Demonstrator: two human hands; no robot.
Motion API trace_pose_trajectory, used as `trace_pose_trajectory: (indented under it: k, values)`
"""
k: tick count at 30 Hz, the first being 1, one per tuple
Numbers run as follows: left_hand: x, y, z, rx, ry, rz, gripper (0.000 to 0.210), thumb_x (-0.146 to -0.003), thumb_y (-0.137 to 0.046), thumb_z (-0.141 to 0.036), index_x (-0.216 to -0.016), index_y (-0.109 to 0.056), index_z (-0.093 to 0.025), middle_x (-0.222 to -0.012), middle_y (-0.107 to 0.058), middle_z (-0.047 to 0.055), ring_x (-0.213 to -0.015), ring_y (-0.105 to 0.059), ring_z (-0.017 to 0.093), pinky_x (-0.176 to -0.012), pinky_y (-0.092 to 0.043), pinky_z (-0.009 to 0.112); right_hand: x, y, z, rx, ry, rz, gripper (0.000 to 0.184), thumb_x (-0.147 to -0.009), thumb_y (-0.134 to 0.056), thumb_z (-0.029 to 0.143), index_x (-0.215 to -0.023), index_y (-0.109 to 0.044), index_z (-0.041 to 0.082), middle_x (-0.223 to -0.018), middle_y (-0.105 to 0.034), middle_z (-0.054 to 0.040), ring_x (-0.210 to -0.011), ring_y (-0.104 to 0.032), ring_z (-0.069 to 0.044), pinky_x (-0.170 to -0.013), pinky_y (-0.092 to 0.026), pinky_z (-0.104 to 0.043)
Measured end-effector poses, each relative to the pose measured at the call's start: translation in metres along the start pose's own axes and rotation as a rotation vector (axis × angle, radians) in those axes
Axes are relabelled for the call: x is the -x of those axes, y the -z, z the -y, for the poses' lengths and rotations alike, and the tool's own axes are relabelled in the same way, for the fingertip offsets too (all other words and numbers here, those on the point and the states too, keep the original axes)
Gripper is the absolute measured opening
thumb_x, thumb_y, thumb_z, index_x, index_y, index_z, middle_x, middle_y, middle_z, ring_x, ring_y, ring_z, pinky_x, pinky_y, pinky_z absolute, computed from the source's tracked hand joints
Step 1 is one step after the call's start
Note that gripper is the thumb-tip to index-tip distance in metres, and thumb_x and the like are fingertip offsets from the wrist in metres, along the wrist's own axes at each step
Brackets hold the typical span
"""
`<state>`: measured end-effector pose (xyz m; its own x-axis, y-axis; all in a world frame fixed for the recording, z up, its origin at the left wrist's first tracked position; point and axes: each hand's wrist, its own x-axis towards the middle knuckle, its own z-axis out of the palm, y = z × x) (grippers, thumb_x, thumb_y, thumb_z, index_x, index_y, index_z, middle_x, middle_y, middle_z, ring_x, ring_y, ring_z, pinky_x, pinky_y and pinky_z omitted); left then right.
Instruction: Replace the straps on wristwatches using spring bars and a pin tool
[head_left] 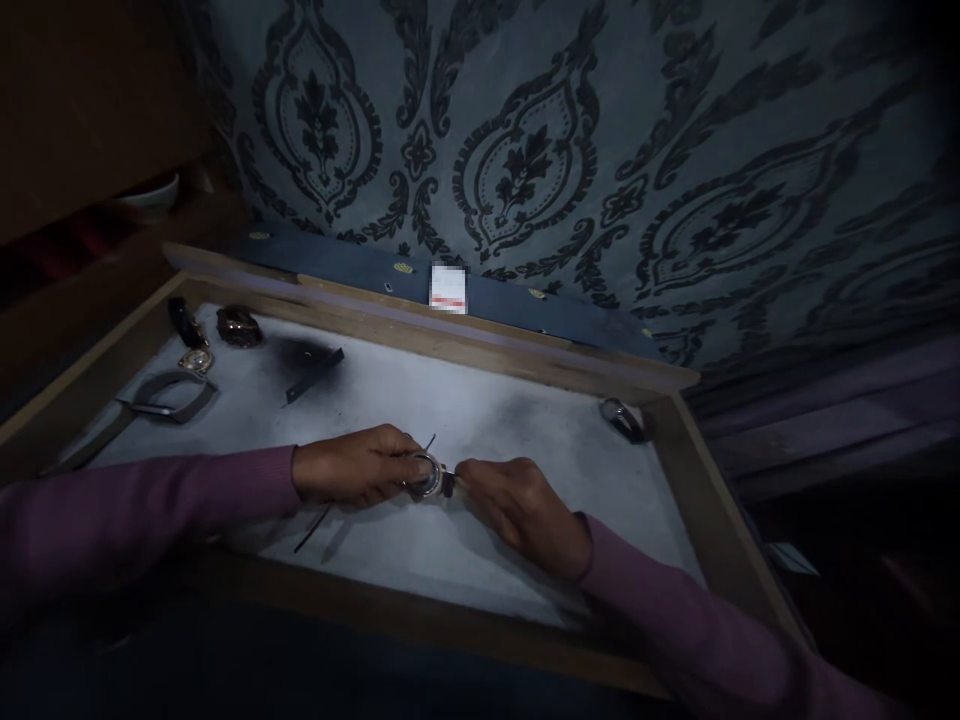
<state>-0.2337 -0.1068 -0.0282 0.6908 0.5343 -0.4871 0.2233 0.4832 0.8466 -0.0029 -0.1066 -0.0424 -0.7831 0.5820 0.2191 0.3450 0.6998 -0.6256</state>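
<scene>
dimly lit, a shallow wooden tray (720,500) with a pale floor is seen from above, and two bare hands in purple sleeves (247,495) meet over its near middle. the left hand (360,465) grips a round watch (426,474) between thumb and fingers, the thumb lying over the dial. the right hand (521,510) is bent, its fingers drawn together at the short dark strap (448,484) on the watch's right side; whether it pinches the strap or some small thing cannot be told. below the left hand, a thin dark stick (311,530) slants.

in the tray's far left corner are a gold watch (196,359) and, just beside it, a brown watch (240,327). nearer lies a looped grey strap (172,397). between these and the hands, a dark strip (315,376) lies aslant. a black watch (622,420) sits near the right wall. behind the tray, a white card (448,288), its print blurred, stands before patterned wallpaper (525,180).
</scene>
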Motion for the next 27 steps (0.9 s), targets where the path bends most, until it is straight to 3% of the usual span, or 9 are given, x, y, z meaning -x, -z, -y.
trace_pose_trajectory:
  k: [6,12,18,23,27]
  values:
    - [-0.005,0.007,0.001,-0.22,-0.147,-0.021,0.041,-0.088,-0.053,-0.055,-0.076,-0.053,-0.016,-0.055,-0.034,-0.007,-0.046,-0.029,0.007,-0.042,-0.019,0.022,-0.004,0.002,-0.004,-0.071,-0.072,0.044,0.033,-0.103,-0.031,0.029,-0.082,-0.053,0.018,-0.062,-0.049,0.0021,-0.05,-0.045,-0.009,-0.05,-0.033,-0.023]
    - [-0.009,0.011,0.003,-0.381,-0.241,-0.032,0.039,-0.091,-0.048,-0.051,-0.073,-0.049,-0.016,-0.059,-0.041,-0.005,-0.053,-0.036,0.009,-0.048,-0.027,0.021,-0.007,0.006,0.001,-0.138,-0.154,0.069,0.038,-0.103,-0.032,0.036,-0.077,-0.053,0.018,-0.06,-0.045,0.0035,-0.05,-0.043,-0.01,-0.051,-0.033,-0.023]
    - [-0.007,0.01,-0.001,-0.401,-0.226,-0.071,0.035,-0.091,-0.048,-0.047,-0.073,-0.049,-0.017,-0.059,-0.039,-0.006,-0.053,-0.035,0.009,-0.049,-0.026,0.022,-0.007,0.01,0.008,-0.11,-0.205,0.103,0.03,-0.104,-0.028,0.031,-0.095,-0.053,0.018,-0.065,-0.053,0.0011,-0.054,-0.05,-0.014,-0.056,-0.039,-0.027]
    - [-0.005,0.008,-0.004,-0.463,-0.257,-0.084,0.033,-0.091,-0.046,-0.044,-0.073,-0.049,-0.016,-0.063,-0.04,-0.005,-0.057,-0.036,0.01,-0.053,-0.029,0.023,-0.007,0.009,0.001,-0.182,-0.204,0.111,0.037,-0.104,-0.029,0.038,-0.075,-0.045,0.02,-0.064,-0.047,0.0019,-0.055,-0.046,-0.012,-0.055,-0.037,-0.026]
    - [-0.005,0.008,-0.004,-0.517,-0.291,-0.091,0.031,-0.091,-0.046,-0.04,-0.075,-0.051,-0.015,-0.066,-0.041,-0.003,-0.062,-0.038,0.011,-0.056,-0.031,0.024,-0.007,0.008,-0.002,-0.344,-0.279,0.163,0.04,-0.103,-0.03,0.043,-0.078,-0.05,0.019,-0.059,-0.045,0.0039,-0.05,-0.044,-0.011,-0.052,-0.037,-0.023]
